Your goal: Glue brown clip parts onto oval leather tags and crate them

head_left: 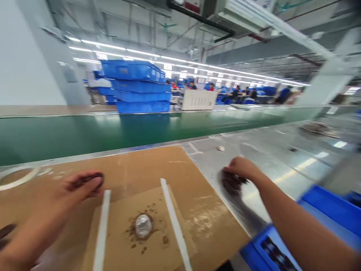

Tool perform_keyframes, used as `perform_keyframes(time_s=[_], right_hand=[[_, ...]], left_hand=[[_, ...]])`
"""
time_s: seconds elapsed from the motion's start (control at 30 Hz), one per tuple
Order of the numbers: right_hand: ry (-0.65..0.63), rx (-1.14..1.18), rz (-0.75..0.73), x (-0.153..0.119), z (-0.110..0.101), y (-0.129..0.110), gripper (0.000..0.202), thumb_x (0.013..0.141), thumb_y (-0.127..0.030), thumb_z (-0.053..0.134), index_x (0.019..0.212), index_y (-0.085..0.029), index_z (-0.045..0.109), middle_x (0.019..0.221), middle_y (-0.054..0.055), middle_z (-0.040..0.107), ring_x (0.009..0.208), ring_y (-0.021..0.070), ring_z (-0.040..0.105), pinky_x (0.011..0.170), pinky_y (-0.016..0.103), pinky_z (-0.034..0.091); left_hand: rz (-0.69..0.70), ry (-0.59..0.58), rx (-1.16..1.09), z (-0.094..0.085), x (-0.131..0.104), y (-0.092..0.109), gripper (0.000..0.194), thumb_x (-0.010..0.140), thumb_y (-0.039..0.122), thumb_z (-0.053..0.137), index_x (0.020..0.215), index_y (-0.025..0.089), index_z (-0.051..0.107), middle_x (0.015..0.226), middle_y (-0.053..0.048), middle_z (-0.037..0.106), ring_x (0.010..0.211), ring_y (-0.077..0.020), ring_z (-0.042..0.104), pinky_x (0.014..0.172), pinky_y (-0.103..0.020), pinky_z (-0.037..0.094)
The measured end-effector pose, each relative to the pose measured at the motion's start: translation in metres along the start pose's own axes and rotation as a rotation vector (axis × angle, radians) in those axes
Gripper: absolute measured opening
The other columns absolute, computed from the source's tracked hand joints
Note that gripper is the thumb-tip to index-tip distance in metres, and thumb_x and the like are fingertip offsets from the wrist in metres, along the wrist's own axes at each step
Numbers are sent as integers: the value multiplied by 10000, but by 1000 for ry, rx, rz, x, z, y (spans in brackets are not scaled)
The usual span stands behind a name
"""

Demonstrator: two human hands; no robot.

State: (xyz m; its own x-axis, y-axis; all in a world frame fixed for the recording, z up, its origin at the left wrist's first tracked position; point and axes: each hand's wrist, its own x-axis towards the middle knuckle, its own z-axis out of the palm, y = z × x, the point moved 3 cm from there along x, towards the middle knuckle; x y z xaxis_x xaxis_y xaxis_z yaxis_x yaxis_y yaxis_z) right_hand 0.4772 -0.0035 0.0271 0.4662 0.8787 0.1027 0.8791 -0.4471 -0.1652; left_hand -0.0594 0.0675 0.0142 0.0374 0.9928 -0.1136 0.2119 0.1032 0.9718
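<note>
Bright light comes from ceiling tubes (175, 59) beyond the green belt (84, 135), which shines. Nearer than the belt, the left hand (81, 188) and right hand (241, 168) are blurred, and glare streaks the metal tabletop (261, 146); beyond the belt, pillars (324, 82) lean, lens-distorted.

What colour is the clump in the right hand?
The clump looks dark brown, though blurred; head view.

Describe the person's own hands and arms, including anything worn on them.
The left hand and right hand are both bare, without gloves. The right forearm is slim, with no sleeve, watch or bracelet visible. The left forearm also shows no sleeve, though blur hides finer details.
</note>
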Motion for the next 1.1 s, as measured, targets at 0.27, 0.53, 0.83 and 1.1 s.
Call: perform_keyframes(time_s=[0.27,0.53,0.83,1.1], right_hand=[[178,422,-120,30,-26,-54,195,728,-350,702,536,-313,690,475,71,628,315,202,544,351,334,361],[-210,1037,-391,-44,-12,-234,452,769,-606,752,998,-218,719,946,72,750,846,243,731,790,378,624],[-453,901,-755,-114,9,-257,172,916,-413,685,888,-256,747,838,-2,705,760,123,638,663,217,511],[-561,562,-797,-135,6,-264,123,873,-272,640,817,-250,747,745,-22,684,640,119,589,588,257,452]], left_hand=[[-20,-132,-483,26,1,0,670,525,483,938,1003,120,640,932,-61,699,811,-172,705,773,-287,583],[21,-168,-397,34,-2,-8,316,746,333,796,946,134,655,795,3,624,691,-101,632,665,-232,522],[13,-138,-436,32,-8,5,255,791,108,682,1033,140,608,857,-10,670,860,-144,701,830,-277,557],[160,-82,-403,24,-6,9,135,757,206,695,872,141,666,762,16,609,605,-70,544,584,-210,473]])
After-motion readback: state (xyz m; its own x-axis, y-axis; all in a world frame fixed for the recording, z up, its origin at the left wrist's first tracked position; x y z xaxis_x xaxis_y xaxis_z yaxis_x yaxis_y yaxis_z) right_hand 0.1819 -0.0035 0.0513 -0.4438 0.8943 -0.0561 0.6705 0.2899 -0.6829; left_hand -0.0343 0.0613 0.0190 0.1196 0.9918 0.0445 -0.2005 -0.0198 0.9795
